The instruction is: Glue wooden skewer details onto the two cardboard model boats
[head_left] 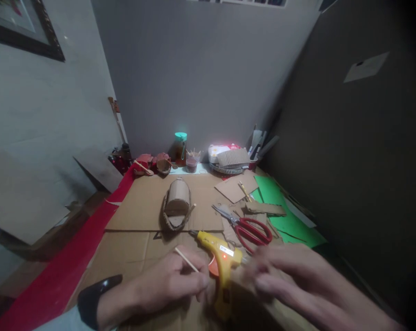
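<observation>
Closest in, the left hand (169, 282) has its grip pinched on a thin wooden stick (187, 259), thumb and fingertips clenched round the near end while the far end angles up and away to the left. The stick sits low over the bench (132, 257), just left of the yellow glue gun (223, 271). The gun stands between the two hands with its nozzle aimed away and its little red light on, so I'd guess it's hot. The right hand (290, 276) is right up against the back of the gun, but it's a motion-blurred smear, so I honestly can't tell if its grip is closed on anything or loose. To me this looks like the glue-a-stick stage: stick ready, gun ready, no glue on it that I can see. Getting the two together would need the stick tip brought round to the nozzle, a steady hand on the trigger, and fingers kept off the hot end. Further out, red scissors (249, 227) lie just past the gun, a cardboard model (176, 204) sits mid-bench, with a green sheet (287, 220) off right. Jars and a cup of sticks (192, 161) stand at the wall.
</observation>
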A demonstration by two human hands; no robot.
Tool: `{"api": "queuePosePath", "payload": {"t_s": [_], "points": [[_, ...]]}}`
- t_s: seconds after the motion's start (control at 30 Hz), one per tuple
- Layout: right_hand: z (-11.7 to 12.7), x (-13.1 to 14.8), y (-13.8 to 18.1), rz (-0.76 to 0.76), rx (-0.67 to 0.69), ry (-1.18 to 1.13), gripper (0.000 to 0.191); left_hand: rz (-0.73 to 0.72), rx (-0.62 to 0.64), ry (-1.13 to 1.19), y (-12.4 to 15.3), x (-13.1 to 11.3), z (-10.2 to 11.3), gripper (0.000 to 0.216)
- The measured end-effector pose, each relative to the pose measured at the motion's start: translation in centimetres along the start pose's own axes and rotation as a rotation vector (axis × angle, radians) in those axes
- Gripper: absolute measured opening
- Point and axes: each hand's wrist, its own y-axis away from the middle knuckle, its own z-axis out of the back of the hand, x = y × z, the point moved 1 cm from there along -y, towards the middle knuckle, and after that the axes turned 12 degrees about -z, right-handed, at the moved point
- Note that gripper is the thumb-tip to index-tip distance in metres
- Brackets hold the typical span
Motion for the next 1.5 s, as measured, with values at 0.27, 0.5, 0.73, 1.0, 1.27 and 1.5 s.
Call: {"api": "queuePosePath", "payload": {"t_s": [0.27,0.5,0.73,1.0,1.27,1.5], "points": [[-6.3,3.3,-6.1,0.091,0.103,-0.111,0.010,0.016,-0.150,-0.313,-0.8,-0.3,-1.2,0.015],[-6.3,2.3,-5.9,0.088,0.013,-0.120,0.007,0.095,-0.218,-0.109,-0.3,1.0,-0.8,0.014],[-3.9,1.2,-6.7,-0.125,-0.068,-0.831,0.019,0.061,-0.265,0.502,-0.6,1.4,-0.3,0.017],[-4.8,1.3,-6.7,-0.160,-0.013,-0.939,0.017,0.020,-0.263,0.623,-0.6,0.8,0.0,0.008],[-5.5,0.7,-6.7,-0.160,-0.021,-0.702,0.015,0.160,-0.346,0.575,-0.6,-0.5,-0.3,0.005],[-5.5,0.6,-6.3,-0.115,-0.021,-0.533,0.016,0.119,-0.335,0.576,-0.6,0.5,-0.3,0.020]]}}
